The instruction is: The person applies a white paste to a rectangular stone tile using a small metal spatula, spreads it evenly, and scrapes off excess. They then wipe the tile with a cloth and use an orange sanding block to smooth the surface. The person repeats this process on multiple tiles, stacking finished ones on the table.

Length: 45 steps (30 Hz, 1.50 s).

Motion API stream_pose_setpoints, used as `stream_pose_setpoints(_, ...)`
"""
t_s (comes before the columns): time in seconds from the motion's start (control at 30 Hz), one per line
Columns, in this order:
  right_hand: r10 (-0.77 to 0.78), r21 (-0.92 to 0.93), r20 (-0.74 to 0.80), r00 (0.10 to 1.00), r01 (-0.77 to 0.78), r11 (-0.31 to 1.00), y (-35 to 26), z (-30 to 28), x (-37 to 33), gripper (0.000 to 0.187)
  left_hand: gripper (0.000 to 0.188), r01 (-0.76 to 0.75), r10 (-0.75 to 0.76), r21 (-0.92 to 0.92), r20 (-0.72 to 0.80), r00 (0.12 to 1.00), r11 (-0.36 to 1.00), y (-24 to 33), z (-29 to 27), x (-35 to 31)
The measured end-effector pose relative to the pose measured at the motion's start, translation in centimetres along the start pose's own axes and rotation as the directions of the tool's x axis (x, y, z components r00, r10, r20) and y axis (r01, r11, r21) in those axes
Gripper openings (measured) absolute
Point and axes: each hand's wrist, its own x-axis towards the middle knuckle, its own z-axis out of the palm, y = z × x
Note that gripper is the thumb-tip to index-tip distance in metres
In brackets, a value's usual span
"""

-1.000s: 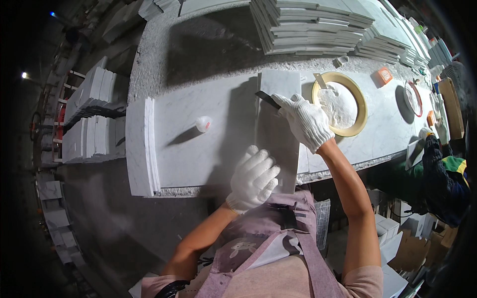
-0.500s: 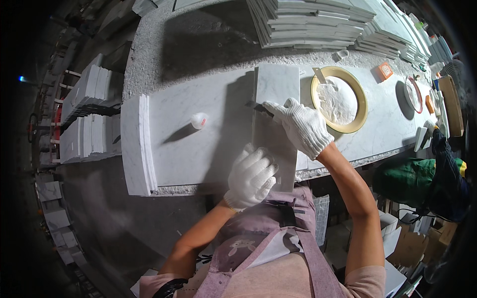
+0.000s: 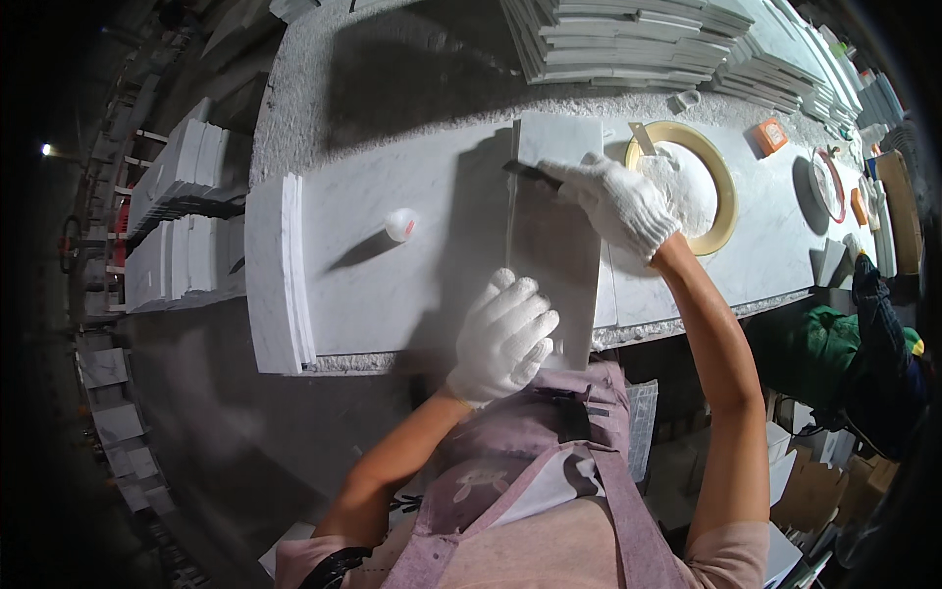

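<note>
A pale marble slab (image 3: 557, 135) lies lengthwise in front of me on wider marble slabs. Over its upper part my right hand (image 3: 623, 201), in a white knit glove, grips a dark flat scraper (image 3: 530, 175). The scraper's blade points left across the slab's left edge; whether it touches the stone I cannot tell. Nearer to me, my gloved left hand (image 3: 503, 334) is by the slab's left edge, fingers loosely bent and apart, nothing visible in them. Just right of my right hand is a yellow bowl (image 3: 728, 201) of white paste, with a metal blade (image 3: 643, 137) at its rim.
A small white bottle (image 3: 400, 225) stands on the left slab, beside thin upright-edged tiles (image 3: 285, 275). Tall tile stacks (image 3: 628, 44) rise at the back. Rightward are an orange box (image 3: 770, 135), a red-rimmed bowl (image 3: 827, 187) and a person in green (image 3: 819, 344).
My right hand and the scraper have moved farther away along the slab. My left hand stays in about the same place. The whole view has shifted slightly.
</note>
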Motion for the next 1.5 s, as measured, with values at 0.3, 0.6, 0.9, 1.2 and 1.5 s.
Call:
stream_pose_setpoints(0.3,0.312,0.549,-0.040,0.949,-0.240,0.800,-0.6,0.1,-9.5,0.052,0.033,-0.034,0.034,0.008,0.010,0.999,0.999,2.1,-2.5,0.4)
stream_pose_setpoints(0.6,0.704,0.979,0.087,0.705,-0.192,0.071,-1.0,3.3,-19.2,0.037,0.061,0.072,-0.297,0.679,0.221,0.929,0.730,-4.7,-2.6,9.3)
stream_pose_setpoints(0.9,0.814,0.989,0.096,0.573,-0.151,-0.010,-0.5,5.9,-18.4,0.028,0.062,-0.041,-0.084,0.455,0.253,0.964,0.890,-1.1,-1.5,7.3)
stream_pose_setpoints(1.2,0.834,0.995,0.094,0.544,-0.084,-0.057,-1.9,7.3,-17.2,0.032,0.051,0.010,-0.091,0.318,0.242,0.966,0.948,-1.2,-2.7,6.6)
stream_pose_setpoints(1.5,0.846,0.981,0.046,0.532,-0.182,0.062,-2.3,7.9,-17.3,0.032,0.053,-0.103,0.047,0.476,0.129,0.991,0.873,-6.6,0.7,12.2)
